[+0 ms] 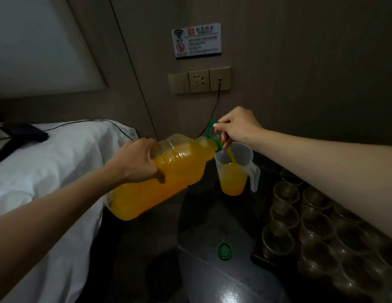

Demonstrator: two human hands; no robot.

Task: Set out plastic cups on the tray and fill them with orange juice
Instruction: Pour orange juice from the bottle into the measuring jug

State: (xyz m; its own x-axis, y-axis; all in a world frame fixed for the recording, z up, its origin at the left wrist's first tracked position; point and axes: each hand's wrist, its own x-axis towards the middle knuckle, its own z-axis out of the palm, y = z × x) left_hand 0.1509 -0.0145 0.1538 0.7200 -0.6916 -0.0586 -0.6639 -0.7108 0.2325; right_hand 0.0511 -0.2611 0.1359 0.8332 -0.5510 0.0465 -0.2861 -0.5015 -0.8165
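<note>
A large clear bottle of orange juice (pixel 166 178) is tilted, neck to the right. My left hand (pixel 136 162) grips its body from above. My right hand (pixel 236 126) pinches the green carry handle (pixel 210 130) at the neck. A thin stream of juice falls into a clear plastic measuring jug (pixel 236 169), which stands on the dark table and is about half full. Several empty clear plastic cups (pixel 286 193) stand in rows on a dark tray (pixel 259 259) at the right. My right forearm crosses above some of them.
The green bottle cap (pixel 224 250) lies on the dark glossy table (pixel 212 219) near the tray's corner. A bed with white sheets (pixel 53 162) borders the table on the left. A black cable (pixel 213 110) hangs from the wall socket panel (pixel 199 80) behind the jug.
</note>
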